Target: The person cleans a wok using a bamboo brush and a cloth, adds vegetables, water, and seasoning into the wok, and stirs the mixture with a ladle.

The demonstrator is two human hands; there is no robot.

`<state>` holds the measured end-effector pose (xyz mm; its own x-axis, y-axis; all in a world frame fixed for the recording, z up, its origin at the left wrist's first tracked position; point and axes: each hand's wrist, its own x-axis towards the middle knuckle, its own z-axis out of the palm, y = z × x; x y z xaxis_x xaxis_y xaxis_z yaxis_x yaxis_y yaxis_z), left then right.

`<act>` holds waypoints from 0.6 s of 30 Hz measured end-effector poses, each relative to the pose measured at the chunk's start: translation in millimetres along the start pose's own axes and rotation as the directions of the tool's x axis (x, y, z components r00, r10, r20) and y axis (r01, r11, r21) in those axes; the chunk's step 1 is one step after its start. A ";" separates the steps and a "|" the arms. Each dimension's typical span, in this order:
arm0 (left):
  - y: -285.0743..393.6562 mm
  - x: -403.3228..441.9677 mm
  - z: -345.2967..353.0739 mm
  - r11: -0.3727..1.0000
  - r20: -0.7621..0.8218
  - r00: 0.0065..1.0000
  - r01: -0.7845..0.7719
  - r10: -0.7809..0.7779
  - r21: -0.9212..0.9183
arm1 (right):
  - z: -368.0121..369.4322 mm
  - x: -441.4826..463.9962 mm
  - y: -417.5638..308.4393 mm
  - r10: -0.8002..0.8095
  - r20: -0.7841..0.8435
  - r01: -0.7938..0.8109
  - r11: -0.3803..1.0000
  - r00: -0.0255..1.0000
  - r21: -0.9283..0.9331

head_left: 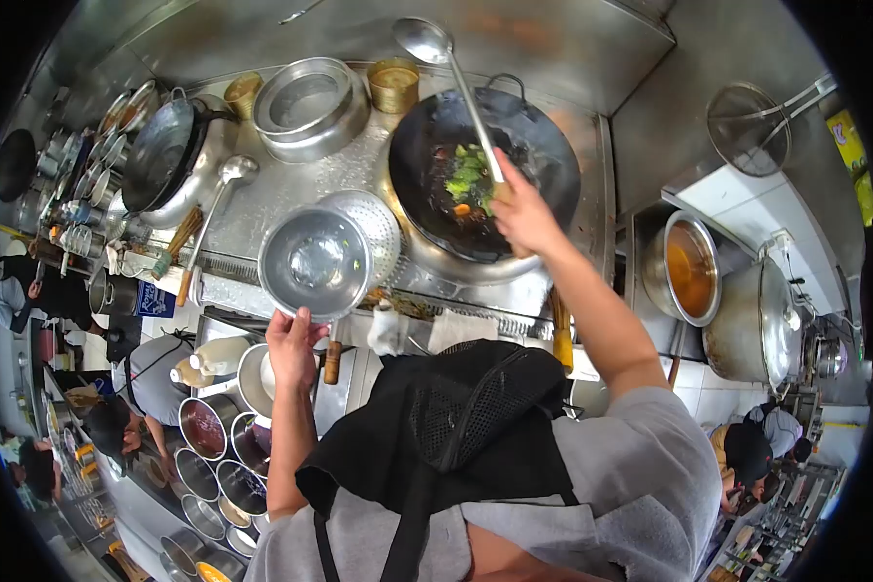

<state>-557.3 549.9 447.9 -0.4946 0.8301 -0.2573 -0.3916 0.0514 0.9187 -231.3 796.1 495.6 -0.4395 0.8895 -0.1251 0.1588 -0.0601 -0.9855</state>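
Observation:
My right hand [526, 209] is closed round the wooden-ended handle of a ladle [470, 97], whose bowl points up and away beyond the wok. Below it sits a black wok [543, 136] with green vegetables [468, 175], an orange piece and dark liquid inside. With my left hand [296, 341] I grip the near rim of a metal bowl [306, 262], tilted so its inside shows a few green bits. Partly behind that bowl is a perforated skimmer [373, 228]; a wooden handle [333, 361] hangs below, close to my left hand.
Stacked metal pots [310, 112] and a brass-coloured tin [394, 85] stand behind the wok. Another ladle [204, 218] lies left. At right are a pot of brown liquid [687, 267] and a big lidded pot [747, 330]. Several sauce containers [204, 427] line the lower left, near other people.

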 end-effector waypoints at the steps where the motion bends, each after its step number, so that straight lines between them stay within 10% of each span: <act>1: -3.0 1.4 -9.5 1.000 -0.024 1.000 0.009 -0.009 -0.001 | 28.1 25.7 1.5 -0.037 0.025 0.034 0.993 0.999 0.114; 8: 1.2 -2.4 -54.1 0.995 -0.052 0.994 0.099 -0.099 -0.008 | 200.9 191.5 6.5 0.146 0.131 -0.178 0.941 0.981 0.287; 15: 7.3 4.3 -84.9 0.992 -0.096 0.989 0.109 -0.115 -0.068 | 292.3 309.1 42.2 0.040 -0.043 -0.052 0.944 0.998 -0.325; 18: 5.3 14.0 -93.6 0.991 -0.080 0.990 0.108 -0.114 -0.077 | 280.7 339.6 13.7 0.329 0.204 -0.383 0.856 0.922 0.349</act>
<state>-638.9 509.9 421.1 -0.5073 0.7716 -0.3837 -0.5015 0.0977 0.8596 -626.6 970.2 407.4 -0.5334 0.7078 -0.4632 -0.0041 -0.5498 -0.8353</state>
